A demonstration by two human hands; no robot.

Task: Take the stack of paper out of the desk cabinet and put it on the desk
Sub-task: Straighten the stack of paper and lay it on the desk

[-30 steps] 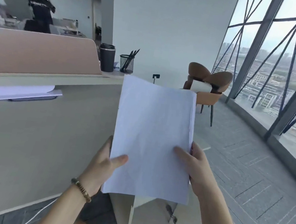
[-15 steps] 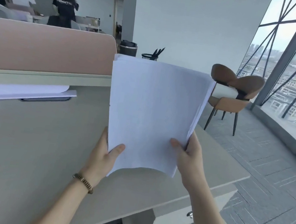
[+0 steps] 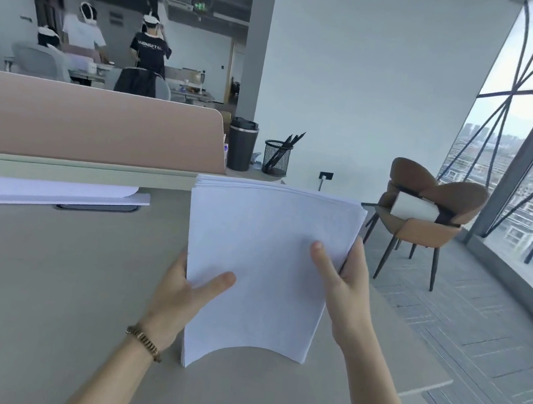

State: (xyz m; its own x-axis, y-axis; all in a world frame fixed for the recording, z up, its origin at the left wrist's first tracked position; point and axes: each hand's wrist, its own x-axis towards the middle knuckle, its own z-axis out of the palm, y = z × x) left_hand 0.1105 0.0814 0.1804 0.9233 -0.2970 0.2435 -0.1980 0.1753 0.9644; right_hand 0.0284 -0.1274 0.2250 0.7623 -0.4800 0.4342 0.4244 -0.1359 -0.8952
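Holding stack of paper [image 3: 264,253], both hands' grip, over desk [image 3: 40,272]

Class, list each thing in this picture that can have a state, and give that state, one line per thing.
Stack of paper: held over the desk, near edge bowed upward.
Left hand: gripping the stack's left edge, thumb on top.
Right hand: gripping the right edge, thumb on top.
Desk: bare where the stack is heading.
Travel cup: upright, lid on.
Pen holder: upright, holding pens.
Chair: unoccupied, a white roll on it.
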